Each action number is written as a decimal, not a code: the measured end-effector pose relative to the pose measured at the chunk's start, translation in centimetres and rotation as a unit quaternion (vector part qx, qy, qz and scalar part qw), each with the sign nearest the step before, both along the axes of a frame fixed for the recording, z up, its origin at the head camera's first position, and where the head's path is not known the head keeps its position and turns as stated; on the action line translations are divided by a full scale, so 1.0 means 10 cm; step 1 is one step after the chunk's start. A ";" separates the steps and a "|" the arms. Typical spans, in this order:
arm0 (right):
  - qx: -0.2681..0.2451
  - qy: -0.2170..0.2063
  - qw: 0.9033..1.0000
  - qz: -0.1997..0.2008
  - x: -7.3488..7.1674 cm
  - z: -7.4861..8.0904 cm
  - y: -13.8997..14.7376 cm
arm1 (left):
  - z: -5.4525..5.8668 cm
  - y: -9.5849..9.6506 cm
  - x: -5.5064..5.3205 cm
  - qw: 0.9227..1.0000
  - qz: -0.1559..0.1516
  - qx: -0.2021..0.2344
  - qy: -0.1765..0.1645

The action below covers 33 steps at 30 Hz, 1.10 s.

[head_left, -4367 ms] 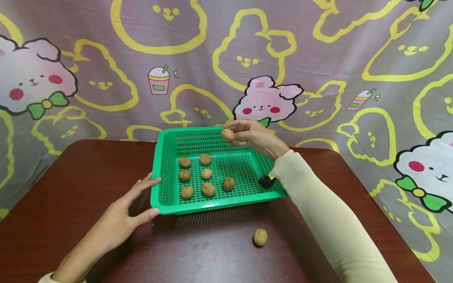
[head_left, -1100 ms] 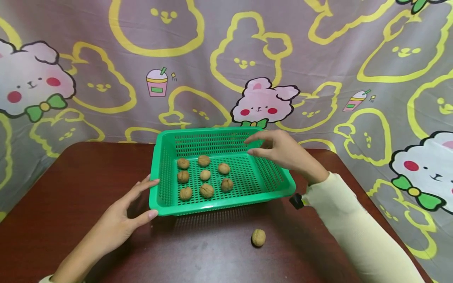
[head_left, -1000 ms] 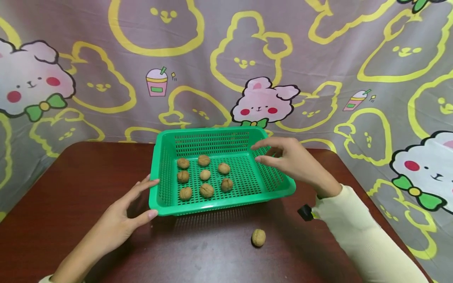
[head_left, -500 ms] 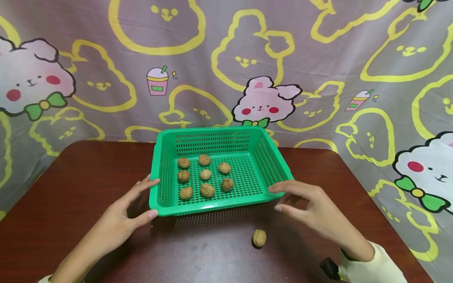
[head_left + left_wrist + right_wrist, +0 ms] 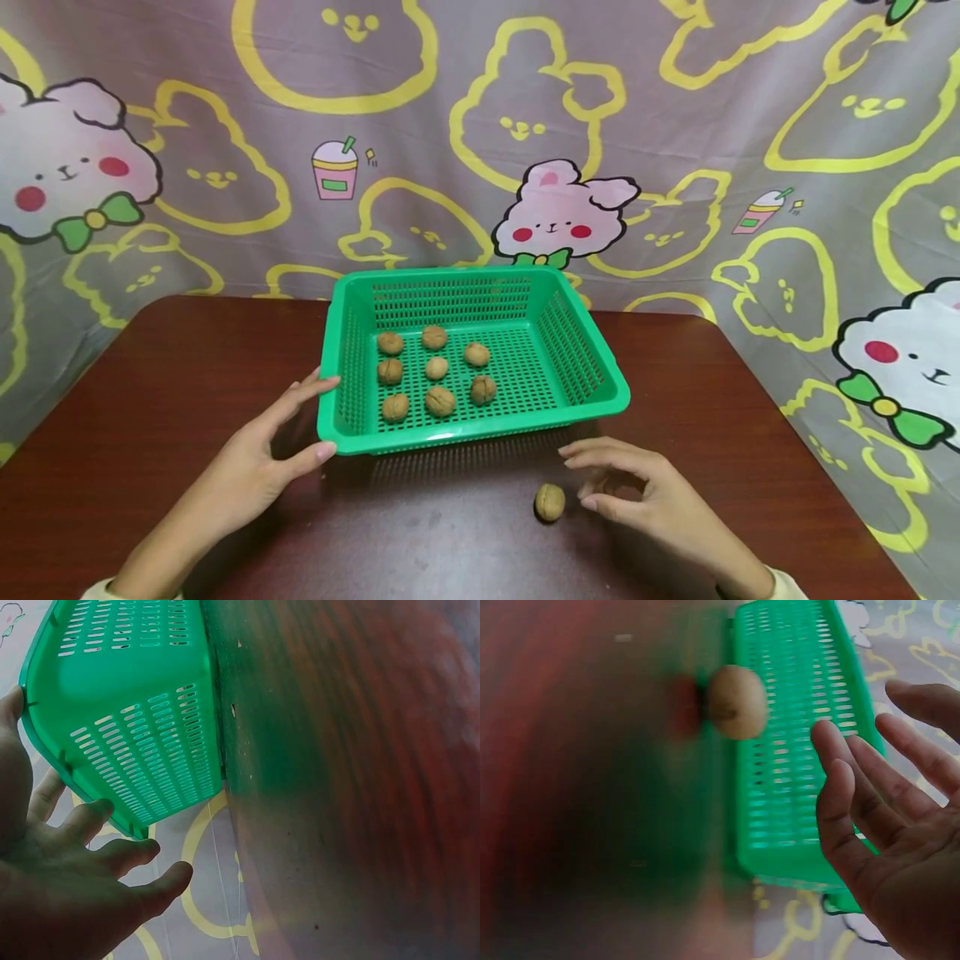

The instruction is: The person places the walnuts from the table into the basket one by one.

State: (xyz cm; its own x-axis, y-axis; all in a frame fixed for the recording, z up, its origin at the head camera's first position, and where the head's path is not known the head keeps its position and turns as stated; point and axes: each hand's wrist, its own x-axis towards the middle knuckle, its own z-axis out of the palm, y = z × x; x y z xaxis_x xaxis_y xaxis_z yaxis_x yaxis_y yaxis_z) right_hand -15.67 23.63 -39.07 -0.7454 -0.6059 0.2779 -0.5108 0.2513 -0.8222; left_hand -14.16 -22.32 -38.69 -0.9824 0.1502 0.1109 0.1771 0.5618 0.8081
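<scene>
A green plastic basket (image 5: 480,433) stands on the table, with several walnuts (image 5: 440,402) on the left and middle of its slotted floor. My left hand (image 5: 251,467) rests its thumb and a fingertip against the basket's left rim, fingers extended; the left wrist view shows the other fingers spread beside the basket wall (image 5: 142,742). One loose walnut (image 5: 550,502) lies on the table in front of the basket. Just right of that walnut is my right hand (image 5: 652,492), fingers loosely bent and apart from it. In the right wrist view, a gap separates the fingers from the walnut (image 5: 736,702).
The dark red-brown table (image 5: 750,467) has rounded far corners. Behind it hangs a grey-pink cloth (image 5: 420,150) printed with yellow outlines and cartoon rabbits, close to the basket's far side.
The right hand released a walnut into the basket, then withdrew over the right side and came down towards the front, beside the loose walnut. My left hand stayed at the left rim.
</scene>
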 end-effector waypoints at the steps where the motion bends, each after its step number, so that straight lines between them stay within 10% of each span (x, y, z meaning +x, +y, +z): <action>1: 0.001 -0.007 1.000 0.008 -0.01 -0.04 -0.01 | 0.00 0.00 0.00 1.000 0.000 0.000 -0.001; 33: 0.075 0.011 0.994 0.075 -0.14 -0.27 -0.22 | -0.02 0.01 0.00 1.000 0.000 0.011 0.001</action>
